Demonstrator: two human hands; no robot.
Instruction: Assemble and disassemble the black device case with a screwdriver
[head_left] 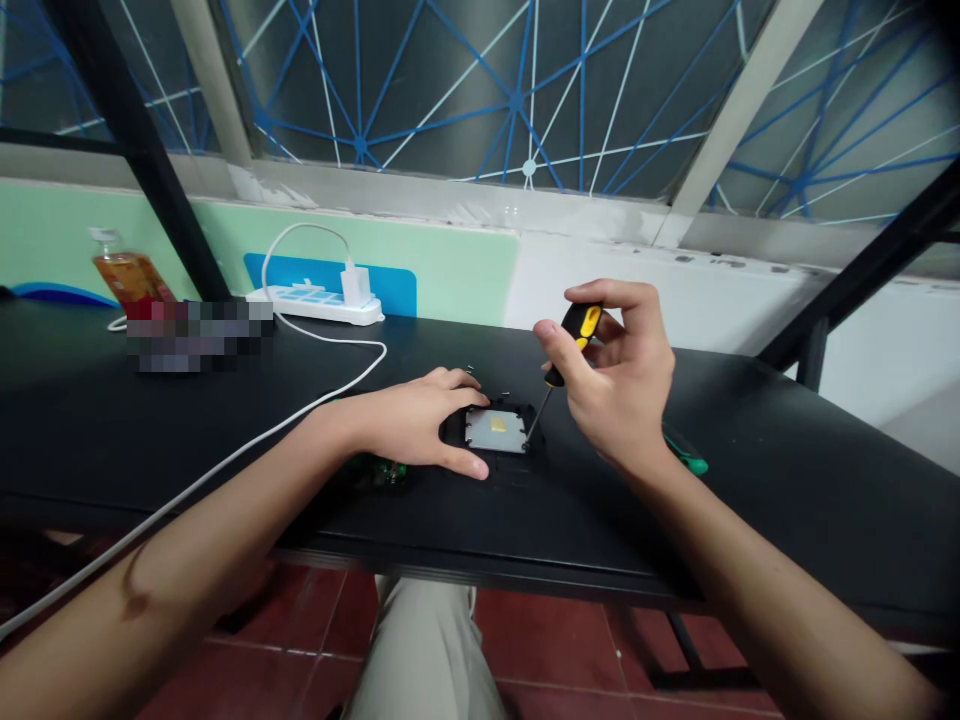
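Note:
My right hand [626,375] is closed around a black and yellow screwdriver [583,325]. The shaft slants down and left, its tip at the right lower corner of a flat metal plate [486,430] with a small yellowish square on it. This plate sits in a black housing [454,428] on the table. My left hand [420,415] lies over the housing's left side, fingers spread, thumb along the near edge. Partly under that hand is a green circuit board [386,472]. Tiny screws [505,394] lie just behind the housing.
A green-handled tool [686,452] lies beyond my right wrist, partly hidden. At the back left stand a white power strip [315,302] with a plugged-in charger [356,285] and a drink bottle [131,275]. A white cable [330,395] crosses the black table [787,480] on the left.

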